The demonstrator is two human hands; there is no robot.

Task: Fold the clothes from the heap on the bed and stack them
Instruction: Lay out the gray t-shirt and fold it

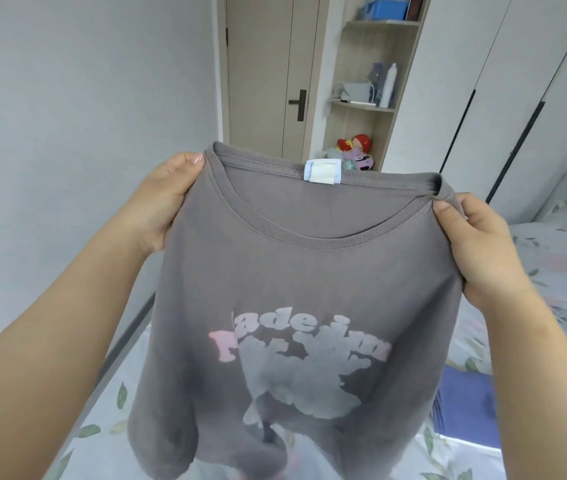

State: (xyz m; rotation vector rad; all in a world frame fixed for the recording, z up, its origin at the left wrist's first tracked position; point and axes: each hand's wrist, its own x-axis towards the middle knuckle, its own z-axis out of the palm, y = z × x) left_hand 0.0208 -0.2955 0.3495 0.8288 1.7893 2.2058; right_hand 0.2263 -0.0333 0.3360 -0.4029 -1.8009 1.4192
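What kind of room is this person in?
Most likely a bedroom: there is a bed with leaf-print bedding, a tall white wardrobe, and a shelf with soft toys beside a door.

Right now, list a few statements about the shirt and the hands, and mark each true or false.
1. The left hand and the right hand both grip the grey T-shirt beside its collar. True.
2. The T-shirt lies folded flat. False: it hangs unfolded above the bed.
3. A white label shows inside the collar. True.
4. The shirt's print faces away from the camera. False: the pink lettering faces it.
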